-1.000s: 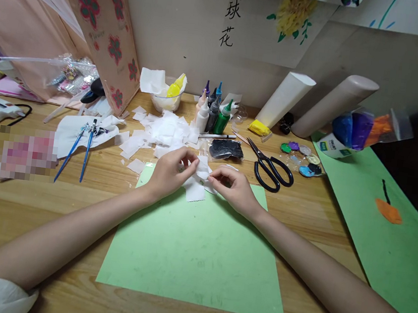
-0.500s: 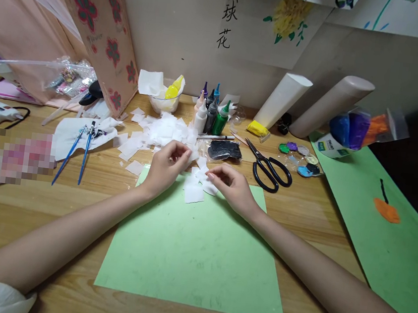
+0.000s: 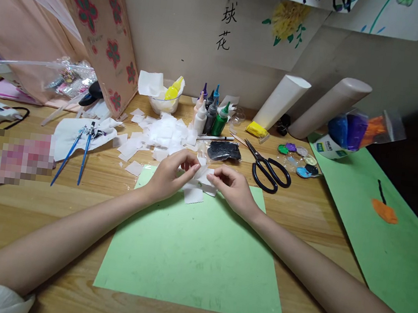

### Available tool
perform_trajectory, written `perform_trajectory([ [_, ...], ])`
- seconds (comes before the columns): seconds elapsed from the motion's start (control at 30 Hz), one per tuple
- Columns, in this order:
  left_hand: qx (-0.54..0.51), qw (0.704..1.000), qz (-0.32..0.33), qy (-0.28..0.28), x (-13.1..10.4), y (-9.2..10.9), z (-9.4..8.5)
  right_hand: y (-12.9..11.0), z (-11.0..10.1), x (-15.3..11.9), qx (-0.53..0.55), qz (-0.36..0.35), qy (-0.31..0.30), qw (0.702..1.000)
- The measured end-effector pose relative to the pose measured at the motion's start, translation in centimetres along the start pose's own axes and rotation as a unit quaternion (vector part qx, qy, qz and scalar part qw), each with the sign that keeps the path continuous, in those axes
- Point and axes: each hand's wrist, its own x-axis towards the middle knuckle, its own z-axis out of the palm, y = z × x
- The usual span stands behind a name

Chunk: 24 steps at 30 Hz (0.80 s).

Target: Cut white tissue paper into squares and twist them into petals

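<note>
My left hand (image 3: 173, 176) and my right hand (image 3: 234, 189) face each other over the far edge of a green sheet of paper (image 3: 192, 256). Between them is a small white paper square (image 3: 204, 173), its two sides pinched by my fingertips. Several loose white paper pieces (image 3: 193, 196) lie just below it on the green sheet, partly hidden by the hands. Behind my left hand spreads a heap of white paper squares (image 3: 168, 131) on the wooden table.
Black-handled scissors (image 3: 270, 170) and a packet of black material (image 3: 225, 151) lie beyond my right hand. Paint bottles (image 3: 211, 116) stand behind. Two paintbrushes (image 3: 86, 154) rest at left on stained tissue (image 3: 67, 135). Another green sheet (image 3: 400, 271) lies at right.
My left hand has moved slightly right and down, closer to my right hand. A white paper square is now held between both hands' fingertips.
</note>
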Motion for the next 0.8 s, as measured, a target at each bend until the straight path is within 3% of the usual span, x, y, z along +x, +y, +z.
perform_trajectory([
  [0.13, -0.013, 0.996, -0.07, 0.061, 0.2, -0.4, 0.0, 0.0, 0.0, 0.0, 0.026, 0.005, 0.016, 1.0],
  [0.33, -0.024, 0.985, -0.133, 0.109, 0.5, -1.3, 0.0, -0.1, 0.0, 0.0, 0.046, 0.01, 0.035, 0.998],
  [0.47, 0.004, 0.956, -0.209, 0.207, 0.6, -2.5, -0.2, 0.0, 0.0, 0.2, 0.045, 0.013, 0.04, 0.998],
  [0.57, 0.062, 0.941, -0.189, 0.275, 0.6, -2.4, -0.3, 0.0, 0.0, 0.2, 0.018, 0.015, 0.033, 0.999],
  [0.63, 0.099, 0.957, -0.115, 0.247, 0.4, -1.6, -0.3, -0.1, 0.0, 0.1, -0.004, 0.009, 0.024, 1.0],
  [0.7, 0.123, 0.982, -0.027, 0.138, 0.2, -0.6, -0.2, -0.2, -0.1, 0.1, -0.01, 0.002, 0.013, 1.0],
  [0.8, 0.147, 0.988, 0.049, -0.012, 0.0, 0.4, 0.0, -0.3, -0.1, 0.0, -0.006, -0.003, -0.007, 1.0],
])
